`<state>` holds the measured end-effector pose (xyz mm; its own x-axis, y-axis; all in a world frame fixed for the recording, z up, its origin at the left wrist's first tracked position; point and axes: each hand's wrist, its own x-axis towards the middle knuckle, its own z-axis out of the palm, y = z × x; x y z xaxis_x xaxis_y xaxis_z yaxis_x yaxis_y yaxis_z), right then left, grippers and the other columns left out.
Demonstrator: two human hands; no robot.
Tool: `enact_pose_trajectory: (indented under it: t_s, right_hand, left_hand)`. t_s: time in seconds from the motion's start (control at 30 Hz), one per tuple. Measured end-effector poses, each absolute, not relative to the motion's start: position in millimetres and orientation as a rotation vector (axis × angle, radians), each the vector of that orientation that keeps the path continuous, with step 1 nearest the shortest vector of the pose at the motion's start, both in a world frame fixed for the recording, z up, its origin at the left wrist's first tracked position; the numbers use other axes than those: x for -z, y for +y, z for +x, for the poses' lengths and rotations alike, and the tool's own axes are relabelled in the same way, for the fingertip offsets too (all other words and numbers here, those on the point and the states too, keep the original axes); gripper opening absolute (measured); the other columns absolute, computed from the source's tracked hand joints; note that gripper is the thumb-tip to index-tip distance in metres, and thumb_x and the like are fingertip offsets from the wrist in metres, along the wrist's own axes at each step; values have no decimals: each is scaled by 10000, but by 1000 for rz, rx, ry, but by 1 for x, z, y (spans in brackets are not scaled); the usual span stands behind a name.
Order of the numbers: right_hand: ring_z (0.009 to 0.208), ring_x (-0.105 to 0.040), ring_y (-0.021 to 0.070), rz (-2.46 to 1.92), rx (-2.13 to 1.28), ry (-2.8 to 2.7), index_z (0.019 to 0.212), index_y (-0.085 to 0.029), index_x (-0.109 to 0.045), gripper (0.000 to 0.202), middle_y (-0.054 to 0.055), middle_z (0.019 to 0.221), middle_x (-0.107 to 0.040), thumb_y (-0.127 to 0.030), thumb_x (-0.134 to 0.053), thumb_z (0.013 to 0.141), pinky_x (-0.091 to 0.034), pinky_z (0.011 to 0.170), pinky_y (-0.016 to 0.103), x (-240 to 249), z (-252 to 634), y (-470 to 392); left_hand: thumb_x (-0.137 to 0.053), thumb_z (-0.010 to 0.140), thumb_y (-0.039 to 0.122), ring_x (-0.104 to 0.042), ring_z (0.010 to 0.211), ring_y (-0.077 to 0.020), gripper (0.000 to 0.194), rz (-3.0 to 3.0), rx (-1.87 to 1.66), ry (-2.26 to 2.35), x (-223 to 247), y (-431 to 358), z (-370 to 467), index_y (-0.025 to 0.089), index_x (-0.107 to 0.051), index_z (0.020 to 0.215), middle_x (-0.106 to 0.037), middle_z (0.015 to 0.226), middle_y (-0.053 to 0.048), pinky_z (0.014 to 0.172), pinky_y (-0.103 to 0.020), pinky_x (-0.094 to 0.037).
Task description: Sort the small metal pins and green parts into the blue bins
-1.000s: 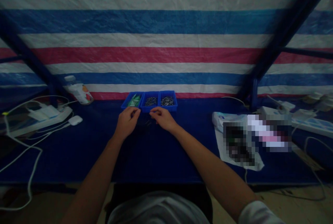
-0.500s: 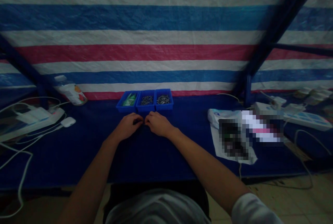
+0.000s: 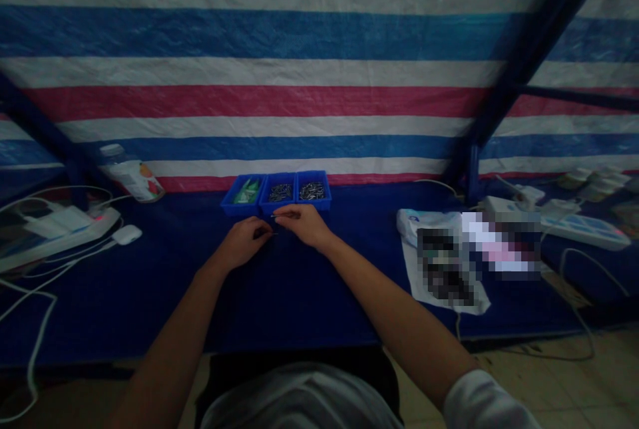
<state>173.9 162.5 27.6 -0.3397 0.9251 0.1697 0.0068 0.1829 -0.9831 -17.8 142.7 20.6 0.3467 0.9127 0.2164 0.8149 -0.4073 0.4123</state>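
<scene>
My left hand (image 3: 244, 241) is closed in a pinch over the blue tabletop, with the tip of a small thin piece (image 3: 274, 234) showing at its fingertips. Slightly higher and to the right, my right hand (image 3: 304, 223) pinches a small, thin, shiny piece (image 3: 273, 216) that points left. The two hands are apart. Just beyond them stand three blue bins side by side: the left bin (image 3: 226, 203) has green and white packets, while the middle bin (image 3: 272, 207) and the right bin (image 3: 319, 204) contain many small metal parts, too small to name.
On the left are a bottle (image 3: 134, 176), a power strip (image 3: 100, 224) and white cables. To the right lies a white plastic bag (image 3: 409, 229) beside blurred-out items, with another power strip (image 3: 589, 228) farther over. Striped sheeting (image 3: 299, 103) hangs behind the blue table (image 3: 299, 302).
My hands, close together before, have separated. The right hand has moved up toward the bins, and thin pieces now show at both hands' fingertips. The view has shifted slightly.
</scene>
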Motion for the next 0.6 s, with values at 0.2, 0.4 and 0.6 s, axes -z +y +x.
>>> enact_pose_trajectory:
  t_s: [0.2,0.4,0.6]
  right_hand:
    - [506,-459,73,-982,-1452,-1359,706,-173,-643,266,-19,649,-616,-346,-597,903,-351,507,220,-36,179,161]
    - [419,-347,67,-1124,-1562,-1301,546,-193,-450,409,-71,472,-403,-331,-601,900,-254,434,229,-33,178,161]
    - [411,-396,66,-1097,-1550,-1310,634,-188,-502,357,-67,523,-446,-343,-525,954,-256,425,226,-35,178,160]
  left_hand:
    - [-523,837,302,-618,768,-201,195,2393,-650,1548,-21,142,-17,210,-696,838,-677,870,-59,778,-354,-501]
    - [-519,839,297,-624,784,-207,192,2378,-655,1550,-23,141,-16,208,-690,843,-677,875,-61,768,-352,-494]
    - [-498,870,300,-639,762,-201,202,2337,-679,1561,-25,140,-15,205,-675,849,-697,856,-52,731,-334,-484]
